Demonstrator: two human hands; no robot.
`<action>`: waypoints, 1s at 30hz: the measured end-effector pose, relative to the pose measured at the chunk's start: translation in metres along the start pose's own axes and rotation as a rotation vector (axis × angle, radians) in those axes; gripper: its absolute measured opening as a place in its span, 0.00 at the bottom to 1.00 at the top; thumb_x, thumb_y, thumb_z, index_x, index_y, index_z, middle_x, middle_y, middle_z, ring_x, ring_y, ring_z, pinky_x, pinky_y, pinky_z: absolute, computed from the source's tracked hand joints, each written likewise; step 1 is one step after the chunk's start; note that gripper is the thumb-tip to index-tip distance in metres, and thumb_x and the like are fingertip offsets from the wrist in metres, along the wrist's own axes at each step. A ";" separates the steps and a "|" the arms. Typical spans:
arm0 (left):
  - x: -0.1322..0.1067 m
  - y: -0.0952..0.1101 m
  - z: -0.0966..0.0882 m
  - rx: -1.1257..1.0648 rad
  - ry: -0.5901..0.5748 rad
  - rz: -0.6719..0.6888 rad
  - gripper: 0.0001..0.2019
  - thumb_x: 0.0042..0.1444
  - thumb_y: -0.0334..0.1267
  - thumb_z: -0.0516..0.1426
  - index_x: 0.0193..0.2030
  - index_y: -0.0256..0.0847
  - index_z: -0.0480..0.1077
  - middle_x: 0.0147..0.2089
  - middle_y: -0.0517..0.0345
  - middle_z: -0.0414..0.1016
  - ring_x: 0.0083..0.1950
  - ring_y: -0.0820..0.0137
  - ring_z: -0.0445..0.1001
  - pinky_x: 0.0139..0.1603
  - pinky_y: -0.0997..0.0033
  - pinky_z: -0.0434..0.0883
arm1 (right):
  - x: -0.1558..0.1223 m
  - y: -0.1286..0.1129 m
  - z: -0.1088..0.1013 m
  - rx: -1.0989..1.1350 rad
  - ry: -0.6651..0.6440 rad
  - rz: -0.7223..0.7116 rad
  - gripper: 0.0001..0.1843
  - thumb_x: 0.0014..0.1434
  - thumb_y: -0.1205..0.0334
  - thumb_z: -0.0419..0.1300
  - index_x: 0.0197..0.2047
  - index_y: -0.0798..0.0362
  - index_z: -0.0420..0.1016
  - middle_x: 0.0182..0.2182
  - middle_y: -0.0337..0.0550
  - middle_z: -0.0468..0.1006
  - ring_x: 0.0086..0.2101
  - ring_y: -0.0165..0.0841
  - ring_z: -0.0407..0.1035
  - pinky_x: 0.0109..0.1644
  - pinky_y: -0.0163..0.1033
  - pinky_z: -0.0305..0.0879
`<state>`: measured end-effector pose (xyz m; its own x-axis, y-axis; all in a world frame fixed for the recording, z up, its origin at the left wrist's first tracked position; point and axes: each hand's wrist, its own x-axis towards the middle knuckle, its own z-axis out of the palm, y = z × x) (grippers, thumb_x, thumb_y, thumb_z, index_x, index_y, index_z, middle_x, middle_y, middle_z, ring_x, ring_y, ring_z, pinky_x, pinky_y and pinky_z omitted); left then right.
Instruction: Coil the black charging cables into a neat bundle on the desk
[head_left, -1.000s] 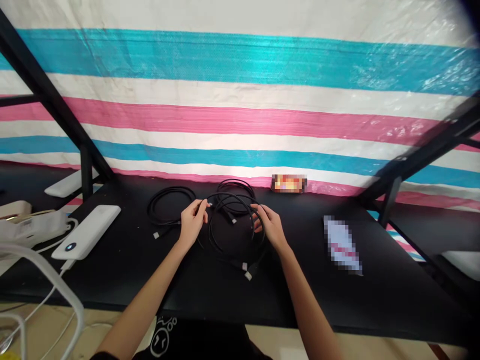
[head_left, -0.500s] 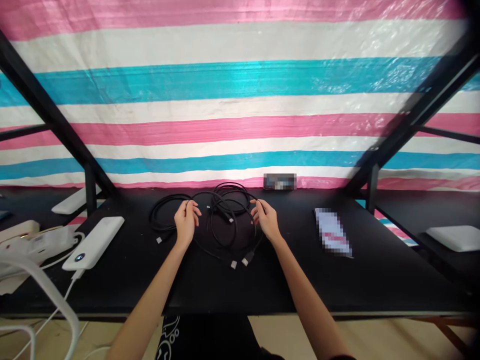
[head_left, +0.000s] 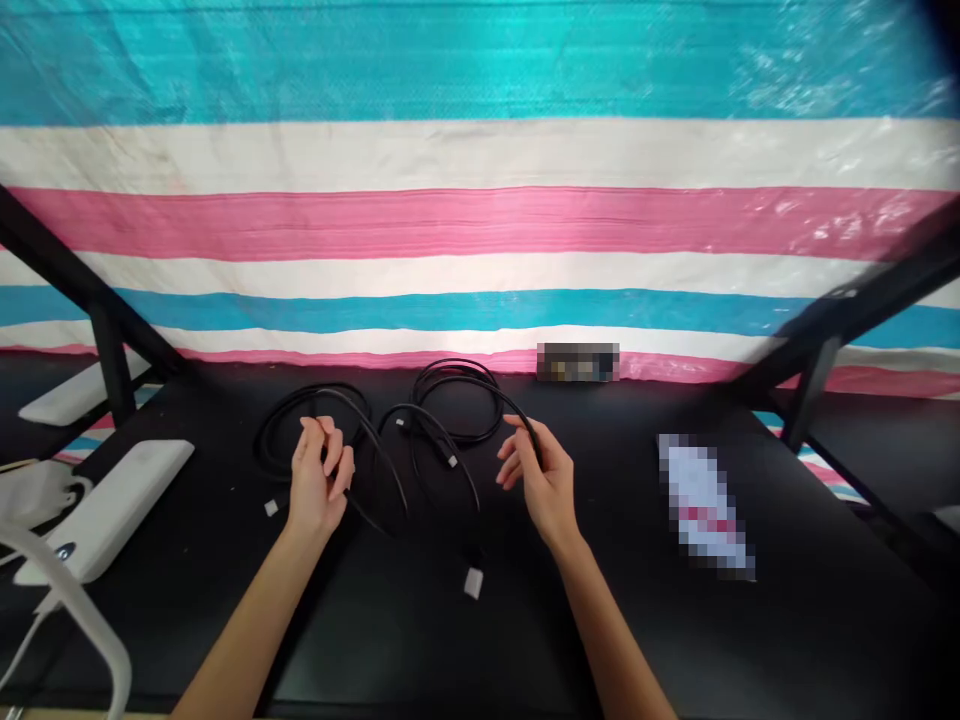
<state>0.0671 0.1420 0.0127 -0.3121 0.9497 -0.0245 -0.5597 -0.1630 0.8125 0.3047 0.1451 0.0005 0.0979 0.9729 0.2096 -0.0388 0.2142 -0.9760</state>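
Note:
My left hand (head_left: 321, 478) is closed on a black cable (head_left: 381, 445), whose loops arch up from between its fingers. A second strand of cable trails from the hand toward the middle of the table. To the right, my right hand (head_left: 544, 478) grips a black cable that runs back to the coil (head_left: 457, 438) at the rear. A silver plug (head_left: 473, 583) lies between my forearms. Another silver plug (head_left: 274, 507) is beside my left hand. Two small light connector tips (head_left: 452, 461) rest among the loops in the middle.
The black table (head_left: 390, 640) backs onto a striped plastic sheet (head_left: 450, 220). A white power bank (head_left: 112, 505) with a white cable lies at left. A blurred flat item (head_left: 705, 505) is at right, and a blurred dark box (head_left: 577, 362) stands at the back. Black frame bars (head_left: 817, 300) flank the table.
My hands have moved farther apart, drawing the cable loops wider; the loops between them have shifted and partly spread. The view has moved closer and tilted.

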 end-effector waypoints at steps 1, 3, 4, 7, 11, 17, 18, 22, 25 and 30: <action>0.001 -0.002 -0.001 -0.030 -0.021 -0.073 0.14 0.61 0.47 0.48 0.30 0.40 0.61 0.12 0.72 0.49 0.07 0.82 0.45 0.07 0.82 0.46 | 0.000 0.001 0.000 -0.010 -0.003 0.009 0.16 0.61 0.53 0.52 0.48 0.51 0.69 0.25 0.35 0.69 0.17 0.23 0.66 0.17 0.28 0.61; 0.003 -0.004 -0.003 -0.115 -0.056 -0.226 0.15 0.62 0.46 0.47 0.29 0.40 0.61 0.12 0.72 0.49 0.07 0.82 0.45 0.07 0.82 0.45 | 0.000 0.003 0.000 -0.015 -0.009 0.030 0.16 0.62 0.53 0.51 0.49 0.51 0.68 0.26 0.36 0.70 0.18 0.24 0.66 0.18 0.29 0.62; 0.003 -0.004 -0.004 -0.162 -0.067 -0.291 0.15 0.63 0.45 0.46 0.28 0.39 0.60 0.12 0.72 0.48 0.07 0.83 0.45 0.07 0.82 0.44 | 0.000 0.004 -0.001 -0.003 -0.011 0.045 0.16 0.62 0.53 0.51 0.50 0.51 0.68 0.26 0.36 0.71 0.18 0.24 0.67 0.18 0.29 0.62; 0.005 -0.003 -0.006 -0.284 -0.091 -0.421 0.18 0.65 0.42 0.41 0.25 0.39 0.58 0.12 0.71 0.46 0.07 0.83 0.43 0.06 0.83 0.40 | 0.003 0.003 -0.002 0.069 -0.012 0.106 0.18 0.61 0.52 0.51 0.50 0.52 0.66 0.27 0.37 0.72 0.19 0.26 0.68 0.17 0.30 0.63; 0.006 -0.002 -0.008 -0.330 -0.125 -0.458 0.20 0.66 0.41 0.38 0.26 0.38 0.60 0.12 0.71 0.45 0.07 0.83 0.41 0.06 0.84 0.37 | 0.006 -0.003 -0.003 0.098 -0.058 0.181 0.21 0.59 0.50 0.54 0.52 0.52 0.65 0.29 0.40 0.73 0.23 0.29 0.71 0.20 0.31 0.66; 0.001 -0.002 -0.005 -0.161 -0.179 -0.407 0.14 0.60 0.46 0.50 0.28 0.39 0.62 0.11 0.73 0.46 0.07 0.83 0.42 0.06 0.85 0.45 | 0.005 -0.004 -0.003 0.220 -0.190 0.286 0.26 0.59 0.47 0.51 0.55 0.54 0.62 0.32 0.45 0.74 0.29 0.34 0.73 0.25 0.36 0.70; 0.001 -0.003 -0.004 -0.118 -0.176 -0.405 0.14 0.58 0.47 0.53 0.28 0.39 0.61 0.11 0.74 0.47 0.07 0.83 0.43 0.07 0.85 0.46 | 0.005 -0.002 -0.002 0.255 -0.215 0.312 0.27 0.59 0.46 0.50 0.55 0.54 0.61 0.32 0.45 0.74 0.29 0.35 0.73 0.26 0.38 0.71; 0.002 -0.008 0.001 -0.009 -0.149 -0.394 0.16 0.54 0.49 0.57 0.28 0.39 0.61 0.11 0.74 0.48 0.08 0.84 0.43 0.07 0.86 0.44 | 0.004 -0.002 0.001 0.372 -0.318 0.380 0.32 0.58 0.42 0.50 0.59 0.53 0.56 0.31 0.45 0.74 0.29 0.36 0.73 0.28 0.41 0.72; 0.000 -0.013 0.005 0.067 -0.168 -0.343 0.16 0.55 0.49 0.56 0.28 0.39 0.60 0.12 0.74 0.48 0.09 0.84 0.45 0.09 0.86 0.44 | 0.002 -0.009 0.001 0.371 -0.355 0.378 0.33 0.56 0.48 0.56 0.61 0.50 0.53 0.32 0.42 0.73 0.28 0.34 0.72 0.27 0.39 0.72; -0.010 -0.022 0.010 0.213 -0.281 -0.279 0.14 0.58 0.50 0.51 0.31 0.40 0.59 0.14 0.72 0.50 0.11 0.81 0.53 0.11 0.84 0.46 | 0.000 -0.017 0.001 0.159 -0.312 0.338 0.39 0.51 0.55 0.63 0.63 0.47 0.51 0.30 0.37 0.71 0.21 0.26 0.66 0.15 0.27 0.57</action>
<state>0.0902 0.1387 0.0014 0.0653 0.9901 -0.1245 -0.4128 0.1404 0.8999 0.3040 0.1414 0.0170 -0.2480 0.9649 -0.0861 -0.1713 -0.1311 -0.9764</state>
